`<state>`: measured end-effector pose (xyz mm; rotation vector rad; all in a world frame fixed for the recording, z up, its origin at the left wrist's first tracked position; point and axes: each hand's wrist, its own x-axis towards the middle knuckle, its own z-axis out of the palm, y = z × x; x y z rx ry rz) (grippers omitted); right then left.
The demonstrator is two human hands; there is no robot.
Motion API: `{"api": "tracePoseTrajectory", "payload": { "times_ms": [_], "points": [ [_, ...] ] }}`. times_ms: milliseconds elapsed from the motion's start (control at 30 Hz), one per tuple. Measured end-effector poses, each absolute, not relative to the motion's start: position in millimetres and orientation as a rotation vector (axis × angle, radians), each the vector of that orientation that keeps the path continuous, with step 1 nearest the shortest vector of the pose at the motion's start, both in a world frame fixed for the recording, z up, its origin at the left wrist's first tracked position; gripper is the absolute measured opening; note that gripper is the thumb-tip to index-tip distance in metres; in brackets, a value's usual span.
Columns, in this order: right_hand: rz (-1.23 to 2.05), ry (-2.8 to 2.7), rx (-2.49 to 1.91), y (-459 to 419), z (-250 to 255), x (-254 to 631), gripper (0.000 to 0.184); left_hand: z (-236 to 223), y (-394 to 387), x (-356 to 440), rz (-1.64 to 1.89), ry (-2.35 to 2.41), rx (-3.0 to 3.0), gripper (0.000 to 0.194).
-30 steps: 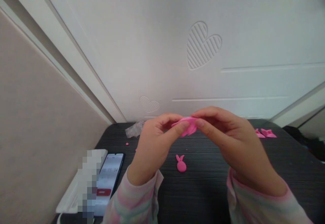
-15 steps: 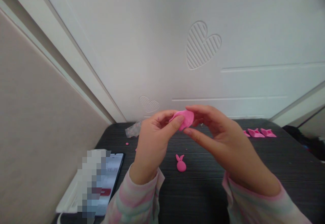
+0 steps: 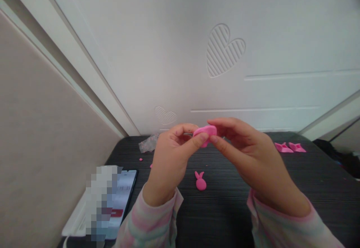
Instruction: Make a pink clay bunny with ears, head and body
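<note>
Both my hands are raised above a dark striped table point(image 3: 309, 188) and pinch one flat piece of pink clay point(image 3: 206, 131) between them. My left hand point(image 3: 171, 158) grips its left edge with thumb and fingers. My right hand point(image 3: 247, 154) holds its right edge, fingers pressed together. Below the hands a small pink clay rabbit head point(image 3: 200, 181) with two ears lies on the table.
Pink clay pieces point(image 3: 289, 147) lie at the table's right back. A crumpled clear wrapper point(image 3: 147, 143) and tiny pink crumbs point(image 3: 140, 159) sit at the left back. A phone point(image 3: 120, 199) rests on a white object at the front left. A white panel with embossed hearts point(image 3: 223, 49) stands behind.
The clay piece was tilted up to show its flat face half a second ago; now it is turned edge-on again and my right fingers have closed on it.
</note>
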<state>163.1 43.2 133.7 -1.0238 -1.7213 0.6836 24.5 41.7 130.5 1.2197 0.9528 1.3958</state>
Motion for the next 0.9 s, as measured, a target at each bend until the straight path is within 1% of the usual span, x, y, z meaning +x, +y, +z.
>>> {"api": "tracePoseTrajectory", "payload": {
  "times_ms": [300,500,667,900],
  "points": [
    [0.825,-1.581,-0.97,41.8,135.8,162.8,0.018,127.6,43.7,24.9,1.376,0.808,1.048,0.008],
    [0.861,-1.492,-0.953,42.9,137.3,163.9,0.017,128.6,42.6,26.6,1.347,0.781,1.055,0.017],
    [0.853,-1.524,-0.949,42.5,136.3,164.8,0.017,129.0,42.3,25.1,1.331,0.78,1.1,0.009],
    [0.825,-1.547,-0.976,42.8,135.9,165.9,0.018,128.3,42.0,23.3,1.357,0.892,1.198,0.011]
  ]
}}
